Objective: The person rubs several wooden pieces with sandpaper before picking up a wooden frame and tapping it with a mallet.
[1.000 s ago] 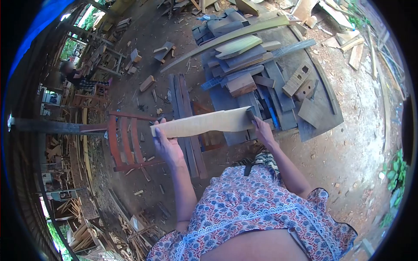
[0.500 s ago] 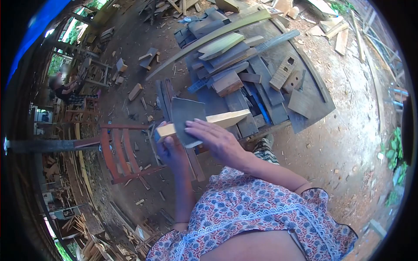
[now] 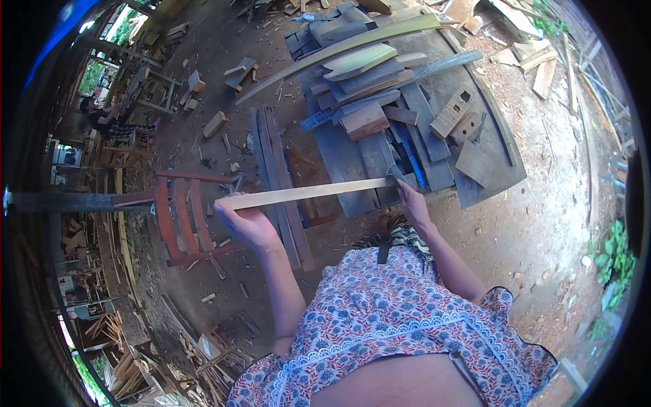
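Observation:
A narrow, pale wooden slat spans the space between my two hands. My left hand is closed around its left end, thumb along the wood. At the other end my right hand grips with bent fingers. Against those fingers a dark, thin edge shows, which looks like the sandpaper sheet seen edge-on; most of it is hidden. Below the slat lie long dark boards beside a reddish slatted chair back.
A low worktable bears stacked dark boards, a wood block and a mortised piece. One long curved strip crosses it. A person sits at far left. Wood scraps litter the ground.
My right hand has moved right along the slat to its far end, and the sandpaper no longer lies across the middle. My left hand has shifted left and up; the slat now stretches nearly level.

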Demonstrator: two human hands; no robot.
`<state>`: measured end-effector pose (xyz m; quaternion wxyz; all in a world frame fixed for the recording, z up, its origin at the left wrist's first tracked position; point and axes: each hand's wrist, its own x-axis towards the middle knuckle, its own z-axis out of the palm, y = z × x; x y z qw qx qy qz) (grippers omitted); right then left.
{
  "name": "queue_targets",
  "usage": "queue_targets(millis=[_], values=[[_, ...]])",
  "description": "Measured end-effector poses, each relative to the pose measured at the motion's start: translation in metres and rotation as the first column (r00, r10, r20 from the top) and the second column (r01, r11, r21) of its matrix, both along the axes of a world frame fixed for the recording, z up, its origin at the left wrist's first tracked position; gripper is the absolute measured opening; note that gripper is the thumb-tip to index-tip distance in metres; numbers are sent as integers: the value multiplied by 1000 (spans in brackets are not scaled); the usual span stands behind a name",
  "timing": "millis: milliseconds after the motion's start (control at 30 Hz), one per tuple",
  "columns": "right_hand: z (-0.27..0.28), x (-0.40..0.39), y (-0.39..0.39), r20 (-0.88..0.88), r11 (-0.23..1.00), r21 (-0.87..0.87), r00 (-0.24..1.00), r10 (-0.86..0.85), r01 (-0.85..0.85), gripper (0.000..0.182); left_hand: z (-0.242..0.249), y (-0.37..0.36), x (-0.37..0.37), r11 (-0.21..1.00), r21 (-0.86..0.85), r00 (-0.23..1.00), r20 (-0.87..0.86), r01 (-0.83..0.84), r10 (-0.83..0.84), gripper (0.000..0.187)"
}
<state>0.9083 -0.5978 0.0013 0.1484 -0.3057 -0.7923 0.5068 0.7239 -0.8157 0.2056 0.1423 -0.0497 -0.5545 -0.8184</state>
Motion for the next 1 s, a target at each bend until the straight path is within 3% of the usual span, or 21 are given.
queue_targets(millis=[100, 233, 300, 333, 367, 433, 467, 500, 533, 600, 667, 733, 767, 833, 867, 900, 933, 967, 1000], values=[[12, 14, 0, -2, 992, -77, 995, -103, 102, 30, 22, 14, 0, 996, 45, 989, -124, 83, -77, 37], [51, 6, 0, -65, 984, -142, 991, -117, 107, 32, 29, 36, -3, 989, 37, 961, -243, 144, -131, 33], [64, -15, -10, -280, 999, -24, 959, -44, 39, 34, 25, 46, 4, 985, 30, 956, -245, 173, -160, 31], [129, -24, -21, -344, 976, -203, 939, 10, -84, 36, 22, 50, 7, 980, 28, 953, -240, 198, -186, 30], [147, -35, -32, -353, 965, -173, 927, 124, -195, 37, 18, 51, 9, 974, 25, 946, -242, 226, -213, 28], [184, -50, -54, -552, 894, -104, 773, 312, -435, 49, 13, 54, 8, 968, 59, 950, -217, 243, -225, 29], [183, -64, -68, -530, 921, 197, 754, 389, -336, 52, 12, 55, 8, 966, 96, 955, -202, 242, -219, 31], [186, -71, -77, -510, 901, 248, 742, 435, -357, 50, 10, 54, 8, 970, 108, 966, -168, 217, -198, 31], [176, -71, -76, -510, 901, 250, 743, 433, -354, 50, 9, 51, 8, 969, 110, 965, -169, 220, -200, 31], [131, -76, -77, -528, 924, 1, 784, 326, -383, 42, 9, 40, 6, 990, 71, 976, -191, 120, -104, 30], [63, -67, -59, -173, 930, -105, 928, 331, -351, 36, 8, 27, 8, 993, 87, 983, -173, 79, -63, 30], [45, -58, -30, 233, 911, -248, 892, 387, -330, 35, 3, 10, 7, 985, 138, 987, -135, 104, -86, 30], [47, -67, -31, 226, 907, -240, 889, 398, -345, 35, 2, 8, 8, 990, 130, 987, -153, 61, -41, 29], [63, -71, -50, -147, 936, -38, 928, 342, -350, 36, -5, 2, 8, 993, 114, 982, -190, 29, -7, 28], [111, -78, -59, -131, 868, -259, 905, 404, -424, 40, -9, 3, 7, 993, 115, 972, -236, 16, 11, 28], [115, -87, -74, -341, 882, 214, 813, 471, -421, 49, -11, 5, 6, 992, 124, 972, -236, 21, 9, 28], [126, -98, -85, -439, 839, 252, 716, 544, -483, 57, -11, 5, 7, 992, 115, 972, -233, 48, -20, 27], [137, -101, -93, -419, 806, 394, 694, 585, -442, 57, -9, 5, 5, 991, 107, 970, -237, 78, -50, 27], [132, -102, -92, -419, 804, 410, 694, 586, -431, 57, -8, 5, 3, 989, 120, 967, -249, 86, -54, 27]])
